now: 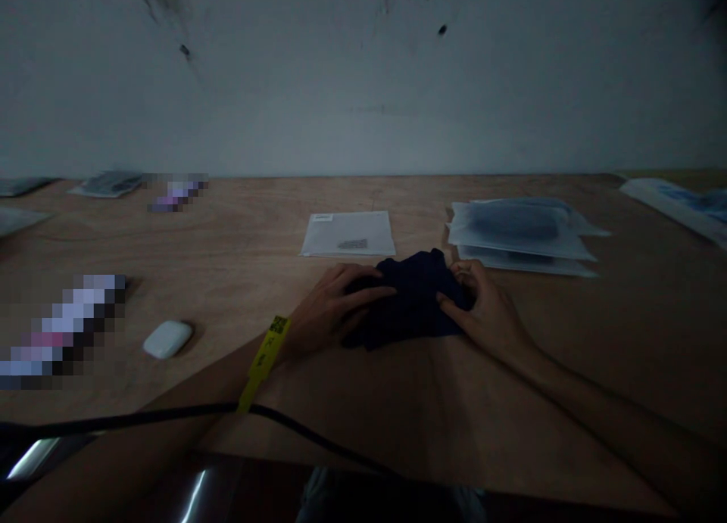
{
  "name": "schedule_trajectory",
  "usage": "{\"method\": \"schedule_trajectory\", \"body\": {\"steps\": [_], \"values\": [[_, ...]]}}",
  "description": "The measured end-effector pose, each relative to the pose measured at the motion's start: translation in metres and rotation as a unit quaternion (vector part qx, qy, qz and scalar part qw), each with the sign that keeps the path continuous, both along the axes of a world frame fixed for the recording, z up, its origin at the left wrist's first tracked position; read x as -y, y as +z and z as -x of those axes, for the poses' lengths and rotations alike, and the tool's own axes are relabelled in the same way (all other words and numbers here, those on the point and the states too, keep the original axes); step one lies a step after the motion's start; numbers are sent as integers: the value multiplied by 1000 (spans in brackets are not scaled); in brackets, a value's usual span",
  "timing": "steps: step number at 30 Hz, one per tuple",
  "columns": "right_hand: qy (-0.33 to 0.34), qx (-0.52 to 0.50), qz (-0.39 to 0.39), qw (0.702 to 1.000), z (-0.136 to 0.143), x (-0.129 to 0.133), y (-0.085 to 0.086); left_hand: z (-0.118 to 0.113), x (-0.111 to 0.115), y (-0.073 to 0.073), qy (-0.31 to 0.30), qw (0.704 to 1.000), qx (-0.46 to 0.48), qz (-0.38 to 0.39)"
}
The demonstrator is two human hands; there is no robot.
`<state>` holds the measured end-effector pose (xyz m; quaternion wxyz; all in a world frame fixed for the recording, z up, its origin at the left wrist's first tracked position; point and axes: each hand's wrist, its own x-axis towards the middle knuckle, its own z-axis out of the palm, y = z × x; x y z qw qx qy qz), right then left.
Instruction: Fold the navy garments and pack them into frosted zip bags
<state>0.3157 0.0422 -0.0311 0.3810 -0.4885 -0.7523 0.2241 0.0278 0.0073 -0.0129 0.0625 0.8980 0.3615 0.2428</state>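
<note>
A dark navy piece of folded cloth lies bunched on the wooden table in front of me; what kind of garment it is, if any, I cannot make out. Across its left side rests my left hand, fingers stretched out and lying flat on the fabric. The right edge of the cloth is pinched between the thumb and curled fingers of my right hand. Just behind the cloth lies a flat whitish plastic bag with a small label and printing on it.
Frosted bags with dark contents are stacked at the right. A white rounded case sits at the left. More packets lie at the back left, and a long bag at the far right. A black cable crosses my left forearm.
</note>
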Motion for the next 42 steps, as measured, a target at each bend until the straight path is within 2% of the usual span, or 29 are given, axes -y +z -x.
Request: {"method": "schedule_trajectory", "body": {"steps": [3, 5, 13, 17, 23, 28, 34, 38, 42], "values": [[-1, -3, 9, 1000, 0, 0, 1, 3, -1, 1, -89, 995, -41, -14], [-7, 12, 12, 1000, 0, -1, 0, 5, -2, 0, -121, 991, -55, -5], [-39, 29, 31, 998, -4, -4, -2, 10, -5, 2, -98, 993, -58, 0], [-48, -6, 25, 998, -6, -7, -4, 9, -4, 1, -105, 993, -42, 46], [-55, -45, -16, 997, -2, -1, 5, 1, 6, 5, -115, 988, -49, 87], [12, -93, -58, 994, 4, 10, 12, 0, 10, 6, -96, 988, 6, 119], [144, -91, -82, 982, 8, 21, 12, 3, 9, 4, -103, 987, 36, 117], [260, 0, -129, 957, 11, 26, 18, 1, 11, 6, -89, 987, 58, 118], [372, 112, -156, 908, 14, 29, 18, 0, 9, 7, -72, 993, 27, 92]]}}
